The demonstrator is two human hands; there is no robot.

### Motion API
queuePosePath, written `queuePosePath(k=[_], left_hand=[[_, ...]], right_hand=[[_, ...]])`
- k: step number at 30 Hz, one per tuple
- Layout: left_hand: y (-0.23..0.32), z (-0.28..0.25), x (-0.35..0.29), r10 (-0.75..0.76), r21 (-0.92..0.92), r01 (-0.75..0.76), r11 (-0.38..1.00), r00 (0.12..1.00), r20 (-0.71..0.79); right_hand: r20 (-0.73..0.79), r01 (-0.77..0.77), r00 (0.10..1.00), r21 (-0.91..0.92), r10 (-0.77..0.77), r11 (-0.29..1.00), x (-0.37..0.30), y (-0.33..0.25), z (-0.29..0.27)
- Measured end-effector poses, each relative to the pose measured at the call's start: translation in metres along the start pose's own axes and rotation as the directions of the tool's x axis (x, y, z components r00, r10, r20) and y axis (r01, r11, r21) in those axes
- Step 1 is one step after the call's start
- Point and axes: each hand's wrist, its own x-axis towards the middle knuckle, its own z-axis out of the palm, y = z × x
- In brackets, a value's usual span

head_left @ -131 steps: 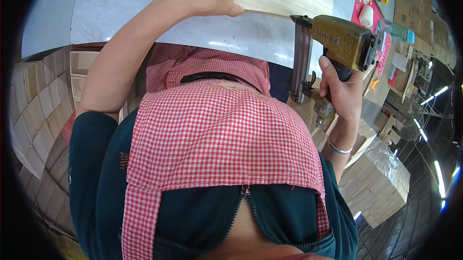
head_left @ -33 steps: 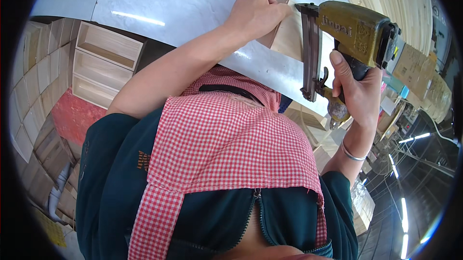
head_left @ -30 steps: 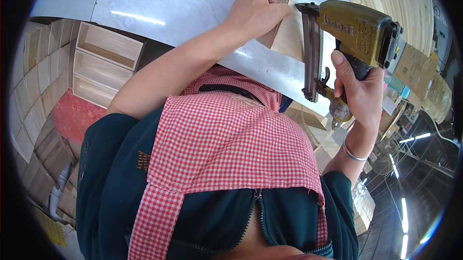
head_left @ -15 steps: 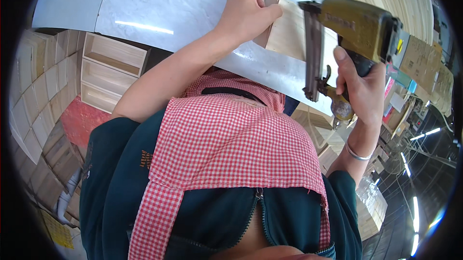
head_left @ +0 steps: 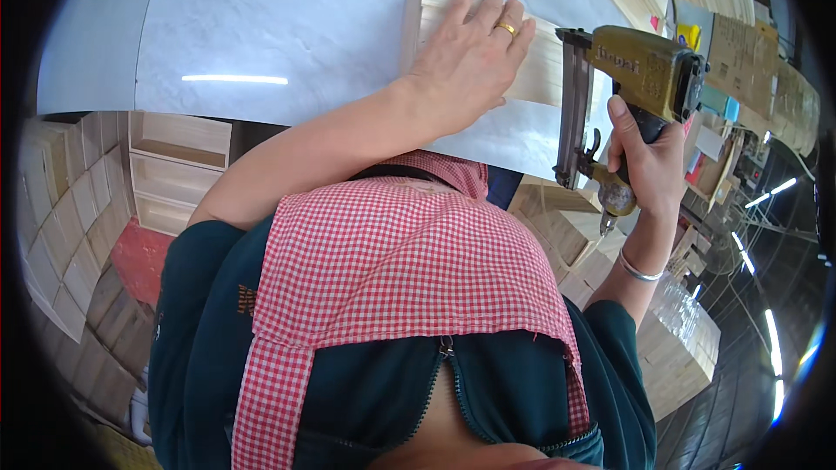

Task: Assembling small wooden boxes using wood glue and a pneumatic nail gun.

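With the left hand (head_left: pixel 466 56) pressed flat, fingers spread, on the wooden box (head_left: pixel 488 47) lying on the white table (head_left: pixel 287 26), and the right hand (head_left: pixel 649 161) clamped around the nail gun (head_left: pixel 631 91) just beside that box, a stray nail could likely strike those fingers.

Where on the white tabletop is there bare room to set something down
The white tabletop is bare left of the wooden box, from the left hand out to the table's left edge. It is crowded on the right, where the right hand holds the nail gun against the box.
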Motion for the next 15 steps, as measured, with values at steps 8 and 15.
queuePosePath(k=[8,15], left_hand=[[-0.002,0.0,-0.001,0.031,-0.051,-0.037,0.998,0.992,-0.125],[0.0,0.0,-0.001,0.029,-0.063,-0.037,0.997,0.992,-0.122]], right_hand=[[0.057,0.004,0.998,-0.005,-0.004,1.0,0.011,-0.002,-0.001],[0.093,-0.034,0.995,-0.011,0.035,0.999,0.018,-0.001,-0.008]])
